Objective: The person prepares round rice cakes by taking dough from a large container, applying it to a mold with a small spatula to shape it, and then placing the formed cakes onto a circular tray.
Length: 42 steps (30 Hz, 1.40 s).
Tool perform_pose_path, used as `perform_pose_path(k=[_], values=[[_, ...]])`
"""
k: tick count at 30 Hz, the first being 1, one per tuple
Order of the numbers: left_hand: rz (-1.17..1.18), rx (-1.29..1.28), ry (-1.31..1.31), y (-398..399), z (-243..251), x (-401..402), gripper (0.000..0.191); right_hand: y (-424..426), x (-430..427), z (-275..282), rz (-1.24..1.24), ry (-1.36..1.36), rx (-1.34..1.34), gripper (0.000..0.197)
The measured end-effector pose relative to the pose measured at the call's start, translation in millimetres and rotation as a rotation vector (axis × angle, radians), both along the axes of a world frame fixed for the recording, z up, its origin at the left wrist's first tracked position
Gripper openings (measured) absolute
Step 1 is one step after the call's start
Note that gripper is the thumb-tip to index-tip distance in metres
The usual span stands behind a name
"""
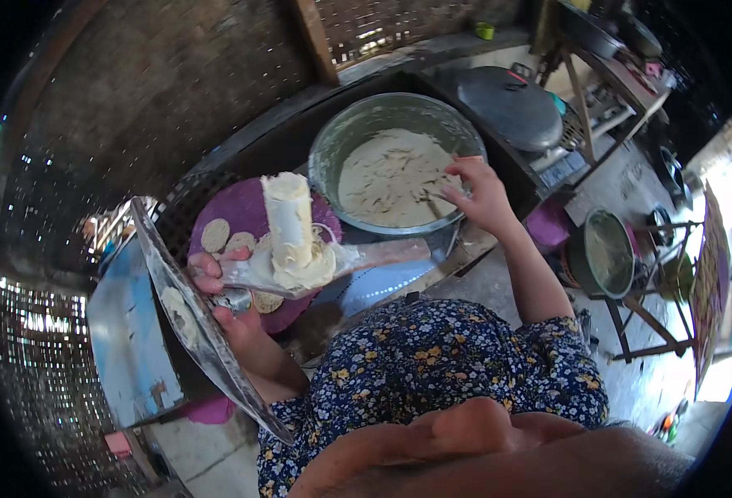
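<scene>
At the left, my left hand (241, 311) grips the end of a wooden board (391, 252). From this board rises a white cylinder (288, 218), smeared with pale dough and with dough heaped at its base. A second wooden board (198, 324) stands steeply tilted beside the same hand, a patch of dough on its face; whether the boards are joined is hidden. My right hand (481, 190) reaches over the right rim of a large metal basin (328, 155) of pale dough (397, 174). Its fingers are bent and spread, and their grip is unclear.
Below the cylinder lies a round purple mat (241, 202) with several discs of dough strands (215, 235). A large lidded pot (509, 106) stands behind the basin. To my right, another basin (609, 255) rests on a wooden stand (652, 324). A woven wall (154, 81) borders the worktop.
</scene>
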<state>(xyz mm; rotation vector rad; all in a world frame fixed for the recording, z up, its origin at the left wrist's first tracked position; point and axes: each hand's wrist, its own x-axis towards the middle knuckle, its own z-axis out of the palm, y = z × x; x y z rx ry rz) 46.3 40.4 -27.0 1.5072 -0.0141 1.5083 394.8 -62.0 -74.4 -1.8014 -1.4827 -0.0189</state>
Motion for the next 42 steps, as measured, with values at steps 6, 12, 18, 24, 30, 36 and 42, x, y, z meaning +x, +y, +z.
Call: perform_pose_path(k=[6,12,18,24,30,36,42], values=[[0.392,0.236,0.235,-33,-8,-20,0.041,67,24,-61,0.035,-0.526,-0.989,0.024],[0.504,0.192,0.258,-48,-8,-25,0.03,84,74,-53,0.293,-0.779,-1.128,0.022],[0.432,0.064,0.261,-33,5,-14,0.027,99,76,-20,0.202,-0.654,-0.928,0.019],[0.363,-0.167,0.221,-21,30,-19,0.029,142,56,-54,0.215,-0.595,-0.909,0.024],[0.325,-0.254,0.186,-8,28,-23,0.037,169,64,-113,0.361,-0.499,-0.818,0.023],[0.349,-0.203,0.199,1,44,-27,0.03,179,30,-107,0.432,-0.378,-0.907,0.03],[0.385,-0.304,0.297,8,58,-31,0.034,177,23,-99,0.503,-0.358,-0.868,0.029]])
